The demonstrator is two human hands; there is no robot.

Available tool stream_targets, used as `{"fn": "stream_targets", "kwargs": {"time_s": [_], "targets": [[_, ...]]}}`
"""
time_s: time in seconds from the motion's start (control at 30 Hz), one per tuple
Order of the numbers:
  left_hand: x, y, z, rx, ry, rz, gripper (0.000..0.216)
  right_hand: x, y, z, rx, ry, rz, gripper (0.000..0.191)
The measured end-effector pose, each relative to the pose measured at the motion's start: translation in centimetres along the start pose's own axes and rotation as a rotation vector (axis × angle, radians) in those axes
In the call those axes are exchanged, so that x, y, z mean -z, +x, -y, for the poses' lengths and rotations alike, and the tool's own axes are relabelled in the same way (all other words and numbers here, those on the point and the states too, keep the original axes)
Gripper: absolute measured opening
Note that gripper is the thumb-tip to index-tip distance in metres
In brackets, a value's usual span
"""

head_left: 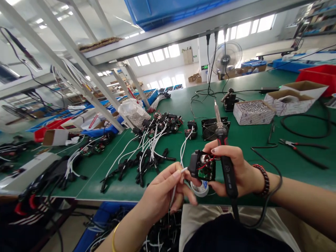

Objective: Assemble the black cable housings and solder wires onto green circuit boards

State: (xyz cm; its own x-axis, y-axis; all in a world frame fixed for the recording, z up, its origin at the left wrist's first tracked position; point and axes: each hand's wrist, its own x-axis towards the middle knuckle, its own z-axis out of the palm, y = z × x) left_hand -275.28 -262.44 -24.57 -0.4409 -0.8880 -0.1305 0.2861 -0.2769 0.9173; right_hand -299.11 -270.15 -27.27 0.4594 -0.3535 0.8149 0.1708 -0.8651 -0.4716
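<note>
My right hand (233, 171) is closed around a black soldering iron (225, 161), tip pointing up, and its fingers also hold a small black module (203, 165) with an exposed circuit board and red wires. My left hand (165, 190) pinches a white wire (174, 185) whose end reaches the module's left side. A small solder spool (201, 189) sits just under the module, between both hands. All of this is held above the near edge of the green bench (262, 154).
A heap of black modules with white cables (149, 143) lies to the left. A small black fan (211, 127) and cardboard boxes of metal parts (253, 111) stand behind. Pliers (301, 148) lie at right. Red bin (319, 73) far right. Shelf struts (99, 87) rise at left.
</note>
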Motion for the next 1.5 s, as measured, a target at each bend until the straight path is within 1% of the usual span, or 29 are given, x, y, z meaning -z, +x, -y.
{"fn": "stream_targets", "kwargs": {"time_s": [0.03,0.13,0.17,0.2,0.23,0.3,0.4,0.5,0.6,0.7,0.77,0.83,0.97,1.1,1.17,1.23,1.3,1.33,1.37,1.4,1.47,1.5], "targets": [[0.2,-0.3,-0.4,0.004,0.192,-0.034,0.024,0.1,-0.2,-0.1,-0.006,-0.010,-0.006,0.077],[1.7,-1.6,-2.1,-0.050,0.953,-0.126,0.025,0.5,-1.1,-0.6,-0.067,-0.018,0.028,0.075],[2.4,-2.1,-2.6,-0.082,1.160,-0.138,0.026,0.6,-1.4,-0.7,-0.104,-0.027,0.060,0.073],[3.0,-2.6,-2.9,-0.108,1.313,-0.142,0.026,0.6,-1.8,-0.8,-0.148,-0.041,0.098,0.070],[3.6,-3.0,-2.9,-0.120,1.422,-0.133,0.027,0.5,-2.2,-1.0,-0.191,-0.055,0.137,0.067],[4.3,-3.3,-2.0,-0.128,1.579,-0.081,0.025,0.1,-3.0,-1.4,-0.253,-0.074,0.215,0.061],[3.9,-2.7,1.1,-0.160,1.740,-0.014,0.018,-0.6,-4.2,-2.0,-0.300,-0.084,0.291,0.055],[2.8,-1.5,4.3,-0.247,1.804,-0.043,0.018,-0.6,-5.0,-2.7,-0.294,-0.063,0.292,0.051],[1.9,-0.4,6.0,-0.290,1.780,-0.073,0.026,0.1,-5.3,-2.9,-0.282,-0.027,0.278,0.048],[1.2,0.0,6.1,-0.259,1.654,-0.080,0.035,1.0,-5.3,-2.8,-0.338,0.000,0.244,0.045],[1.0,0.2,6.0,-0.237,1.572,-0.113,0.038,1.3,-5.1,-2.7,-0.360,0.015,0.216,0.044],[0.9,0.4,6.1,-0.189,1.524,-0.160,0.039,1.2,-5.0,-2.9,-0.345,0.022,0.211,0.045],[0.7,1.5,7.2,-0.087,1.452,-0.222,0.029,1.0,-5.3,-3.5,-0.294,0.015,0.270,0.045],[-0.6,1.8,8.1,-0.081,1.376,-0.188,0.024,2.4,-6.1,-3.4,-0.292,-0.001,0.301,0.047],[-1.2,1.6,7.7,-0.095,1.368,-0.152,0.026,3.2,-6.8,-3.1,-0.290,0.001,0.316,0.046],[-1.2,1.7,6.5,-0.136,1.353,-0.157,0.029,3.6,-7.5,-2.9,-0.292,0.001,0.284,0.045],[-0.4,2.5,4.9,-0.184,1.353,-0.182,0.035,3.5,-8.1,-2.8,-0.279,-0.012,0.208,0.048],[0.1,3.3,4.0,-0.209,1.373,-0.175,0.038,3.4,-8.2,-2.9,-0.270,-0.023,0.176,0.050],[0.7,4.3,3.2,-0.234,1.411,-0.143,0.042,3.2,-8.3,-2.9,-0.259,-0.032,0.155,0.052],[1.3,5.5,2.6,-0.257,1.458,-0.082,0.045,3.0,-8.3,-2.9,-0.250,-0.041,0.145,0.053],[2.3,8.3,1.9,-0.299,1.566,0.092,0.050,2.7,-8.2,-2.9,-0.245,-0.052,0.151,0.053],[2.5,9.7,1.8,-0.313,1.619,0.190,0.048,2.7,-8.1,-2.9,-0.244,-0.054,0.150,0.052]]}}
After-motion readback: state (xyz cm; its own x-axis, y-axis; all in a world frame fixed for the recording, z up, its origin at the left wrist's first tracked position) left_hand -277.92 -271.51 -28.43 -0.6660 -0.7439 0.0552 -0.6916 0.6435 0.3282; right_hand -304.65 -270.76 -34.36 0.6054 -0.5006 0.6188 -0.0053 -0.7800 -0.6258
